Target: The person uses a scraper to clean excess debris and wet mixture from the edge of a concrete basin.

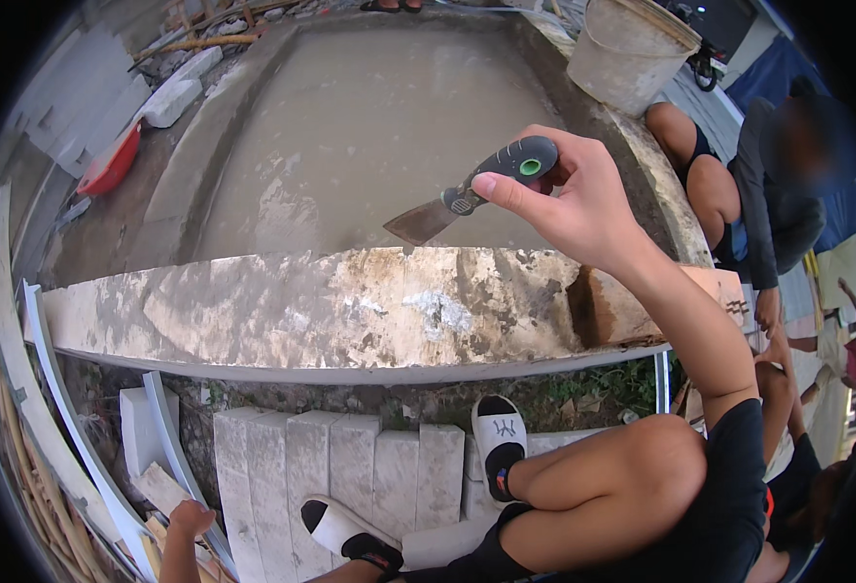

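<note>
My right hand (583,199) is closed around the black handle of a putty knife (506,167) with a green-rimmed hole. Its metal blade, smeared with dirt, points down and left just above the far edge of a stained ledge (350,306). Beyond that ledge lies a wide basin of murky grey water (379,126). At the lower left is my left hand (191,519), its fingers curled, close beside a pale metal strip (170,437). Whatever it may hold is hidden.
A dirty white bucket (632,58) stands on the basin's right wall. Another person (778,194) crouches there. Left of the basin rests a red tub (112,160) near pale blocks (172,104). Pale blocks (335,457) line the ground by my sandals; long strips (49,389) lie far left.
</note>
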`<state>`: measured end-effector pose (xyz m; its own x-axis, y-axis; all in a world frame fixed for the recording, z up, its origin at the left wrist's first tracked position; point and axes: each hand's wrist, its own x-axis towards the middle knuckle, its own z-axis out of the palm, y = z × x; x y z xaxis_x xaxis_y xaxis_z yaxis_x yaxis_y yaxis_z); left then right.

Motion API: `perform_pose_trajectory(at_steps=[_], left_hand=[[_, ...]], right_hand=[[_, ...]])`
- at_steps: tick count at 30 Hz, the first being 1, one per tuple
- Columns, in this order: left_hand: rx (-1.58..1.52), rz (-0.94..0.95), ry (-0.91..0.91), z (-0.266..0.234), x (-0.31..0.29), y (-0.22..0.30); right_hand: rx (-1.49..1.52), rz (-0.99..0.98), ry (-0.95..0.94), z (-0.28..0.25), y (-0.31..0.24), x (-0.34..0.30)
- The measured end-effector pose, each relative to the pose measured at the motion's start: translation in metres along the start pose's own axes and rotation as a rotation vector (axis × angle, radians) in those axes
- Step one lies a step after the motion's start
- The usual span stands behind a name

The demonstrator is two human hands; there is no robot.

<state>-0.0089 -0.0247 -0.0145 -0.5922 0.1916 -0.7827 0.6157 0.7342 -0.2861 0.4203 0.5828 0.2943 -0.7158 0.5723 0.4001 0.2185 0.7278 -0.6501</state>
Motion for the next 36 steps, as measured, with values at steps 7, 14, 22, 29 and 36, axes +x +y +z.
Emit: perform_pose_trajectory(at_steps=[7,14,22,29,36], left_hand=[[0.006,-0.007,0.002,-0.007,-0.009,0.006],[0.008,-0.006,-0.003,-0.003,-0.008,-0.001],[-0.006,0.003,0.008,-0.001,-0.007,0.000],[0.035,0.011,0.116,0.008,-0.005,-0.004],[-0.001,0.009,0.024,-0.004,-0.011,0.008]], right_hand=[[0.006,-0.020,-0.020,0.006,-0.008,-0.013],[0.004,-0.005,-0.030,0.013,0.002,-0.011],[0.038,0.065,-0.015,0.020,0.010,-0.010],[0.067,0.075,-0.014,0.024,0.012,-0.008],[0.045,0.098,-0.039,0.020,0.016,-0.010]])
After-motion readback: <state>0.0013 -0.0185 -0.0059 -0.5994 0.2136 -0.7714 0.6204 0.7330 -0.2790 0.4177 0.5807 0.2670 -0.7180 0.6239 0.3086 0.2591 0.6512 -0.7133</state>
